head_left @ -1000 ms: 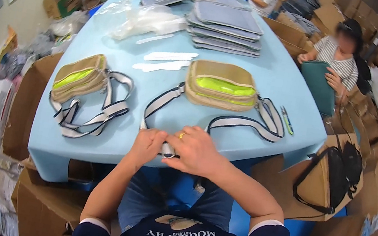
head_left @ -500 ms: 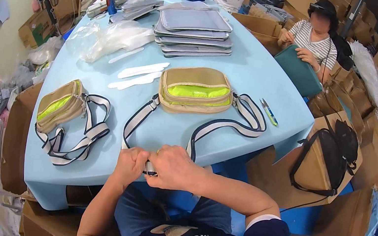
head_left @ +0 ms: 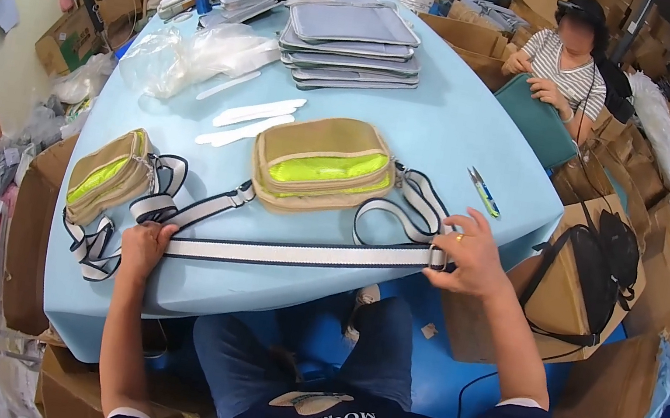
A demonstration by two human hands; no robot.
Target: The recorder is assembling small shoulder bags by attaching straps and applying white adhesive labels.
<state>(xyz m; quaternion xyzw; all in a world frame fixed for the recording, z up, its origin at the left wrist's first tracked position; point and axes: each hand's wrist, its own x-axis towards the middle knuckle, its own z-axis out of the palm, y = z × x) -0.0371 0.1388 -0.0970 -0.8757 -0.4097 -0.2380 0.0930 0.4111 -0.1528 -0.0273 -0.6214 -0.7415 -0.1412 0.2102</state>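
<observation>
Item one: tan crossbody bag (head_left: 324, 167) with a lime-green front section, lying on the pale blue table covering (head_left: 446, 126), just above your hands. Its striped webbing strap (head_left: 300, 258), white with navy edges, runs nearly straight at six o'clock from the bag; a loose loop curls at four o'clock.

Your left hand (head_left: 143, 248): at eight o'clock, closed on the strap. Your right hand (head_left: 472, 254): at four o'clock, thumb and fingers parted about the metal slider buckle (head_left: 437, 259), holding it at the strap's far end.

Item two: smaller-looking tan shoulder bag (head_left: 107, 178), also lime-fronted, toward nine o'clock, its strap bunched near your left hand.

Thread snips (head_left: 485, 192): three o'clock, near the table edge. White flat strips (head_left: 253, 113): ten o'clock. Clear plastic bag (head_left: 201, 54): ten o'clock, farther out. Stacked grey flat cases (head_left: 352, 26): twelve o'clock.

Co-worker in a striped top (head_left: 582, 82): two o'clock, both hands at a dark green case (head_left: 531, 122). Black bag (head_left: 580, 281): between three and four o'clock, on cardboard.
</observation>
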